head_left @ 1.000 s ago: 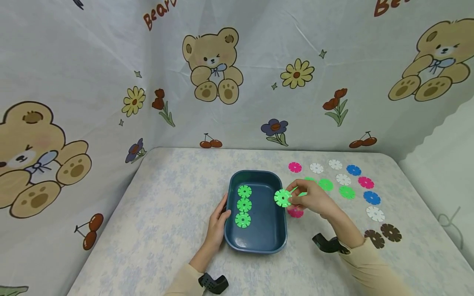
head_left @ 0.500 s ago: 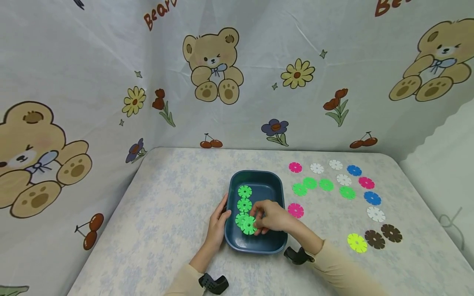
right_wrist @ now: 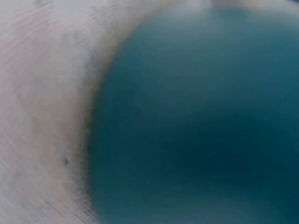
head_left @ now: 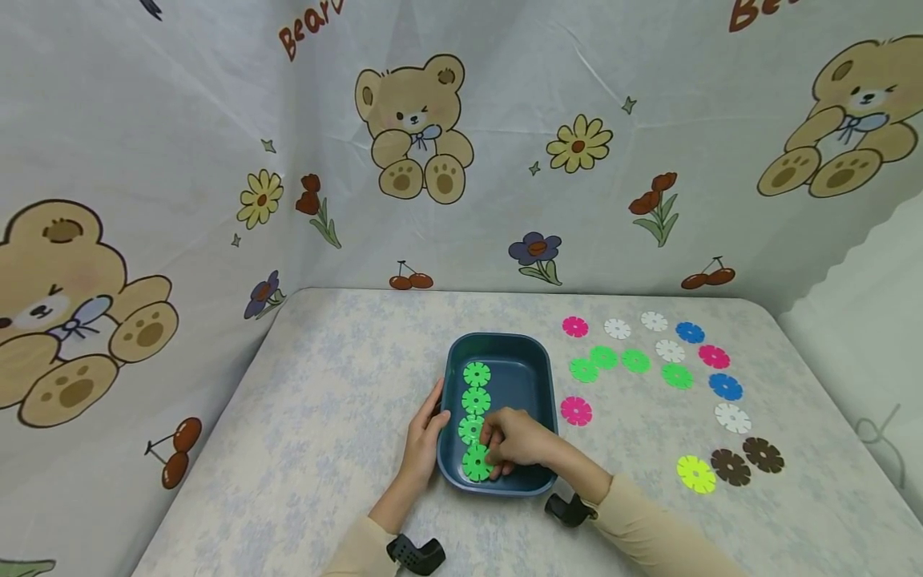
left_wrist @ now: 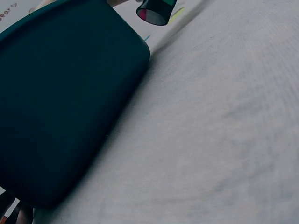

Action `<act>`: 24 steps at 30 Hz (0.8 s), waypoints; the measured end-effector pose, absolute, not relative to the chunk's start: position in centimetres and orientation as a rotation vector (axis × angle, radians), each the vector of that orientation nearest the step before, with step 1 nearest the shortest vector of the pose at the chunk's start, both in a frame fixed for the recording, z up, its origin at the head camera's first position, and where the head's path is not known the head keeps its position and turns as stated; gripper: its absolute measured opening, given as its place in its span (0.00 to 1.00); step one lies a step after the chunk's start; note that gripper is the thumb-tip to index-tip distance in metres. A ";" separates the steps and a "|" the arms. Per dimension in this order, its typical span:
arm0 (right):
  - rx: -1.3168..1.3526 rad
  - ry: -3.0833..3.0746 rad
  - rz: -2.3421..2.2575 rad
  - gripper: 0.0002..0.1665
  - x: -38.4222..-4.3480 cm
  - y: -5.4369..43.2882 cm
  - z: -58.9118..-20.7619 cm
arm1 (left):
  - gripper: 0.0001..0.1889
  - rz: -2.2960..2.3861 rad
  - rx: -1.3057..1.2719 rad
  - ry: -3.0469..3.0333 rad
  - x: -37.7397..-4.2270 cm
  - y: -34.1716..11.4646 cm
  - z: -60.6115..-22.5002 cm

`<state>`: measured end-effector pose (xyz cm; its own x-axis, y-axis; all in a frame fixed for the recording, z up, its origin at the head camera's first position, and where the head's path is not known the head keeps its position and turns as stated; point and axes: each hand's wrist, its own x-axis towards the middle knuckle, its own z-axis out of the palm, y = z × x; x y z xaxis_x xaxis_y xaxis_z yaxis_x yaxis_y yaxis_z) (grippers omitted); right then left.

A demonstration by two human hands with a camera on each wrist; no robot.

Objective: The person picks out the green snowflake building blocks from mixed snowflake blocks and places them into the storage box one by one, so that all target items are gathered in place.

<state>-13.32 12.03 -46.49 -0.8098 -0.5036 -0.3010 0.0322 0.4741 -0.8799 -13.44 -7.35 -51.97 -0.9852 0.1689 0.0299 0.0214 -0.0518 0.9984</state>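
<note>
A dark blue-green rectangular tray (head_left: 515, 377) stands on the table, tilted slightly toward me. My left hand (head_left: 417, 445) grips its left side, thumb at the rim. Inside, green notched plastic discs form a column along the left: a top disc (head_left: 477, 374), a second disc (head_left: 476, 400) and a third disc (head_left: 471, 429). With its fingers curled, my right hand (head_left: 519, 439) pinches another green disc (head_left: 475, 463) at the column's lower end. The tray's outer wall (left_wrist: 65, 93) fills much of the left wrist view. Only the blurred tray (right_wrist: 187, 116) shows in the right wrist view.
Right of the tray lie loose discs: several green ones (head_left: 635, 361), pink ones (head_left: 575, 410), white ones (head_left: 731, 418) and blue ones (head_left: 724, 386). Nearer me are a yellow disc (head_left: 695, 474) and two brown discs (head_left: 730, 466). A bear-print cloth (head_left: 490, 240) hangs behind the table.
My right hand has carried a green disc from the tray's right rim to the column, then down below the third disc. The left hand and tray have stayed put.
</note>
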 end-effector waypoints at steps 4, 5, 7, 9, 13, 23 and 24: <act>-0.386 2.197 -1.324 0.07 -13.2 11.9 -46.5 | 0.28 2.192 0.212 2.090 -13.4 -7.4 -52.0; -0.382 2.200 -1.325 0.07 -13.1 11.9 -46.5 | 0.28 2.191 0.211 2.089 -13.4 -7.4 -52.0; -0.373 2.205 -1.324 0.07 -13.1 11.9 -46.5 | 0.28 2.191 0.211 2.088 -13.4 -7.4 -52.0; -0.366 2.213 -1.322 0.07 -13.1 11.8 -46.5 | 0.28 2.192 0.211 2.088 -13.4 -7.4 -52.0; -0.361 2.228 -1.309 0.07 -13.1 11.7 -46.5 | 0.28 2.189 0.218 2.090 -13.4 -7.5 -52.1; -0.353 2.245 -1.294 0.07 -13.0 11.5 -46.6 | 0.29 2.187 0.219 2.088 -13.5 -7.4 -52.0; -0.352 2.245 -1.296 0.07 -13.0 11.5 -46.6 | 0.29 2.186 0.216 2.087 -13.5 -7.4 -52.0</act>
<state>-12.97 11.54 -46.57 -0.8310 -0.4641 -0.3065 0.0334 0.5085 -0.8604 -13.46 -7.42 -52.02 -0.9836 0.1783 0.0259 0.0176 -0.0482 0.9987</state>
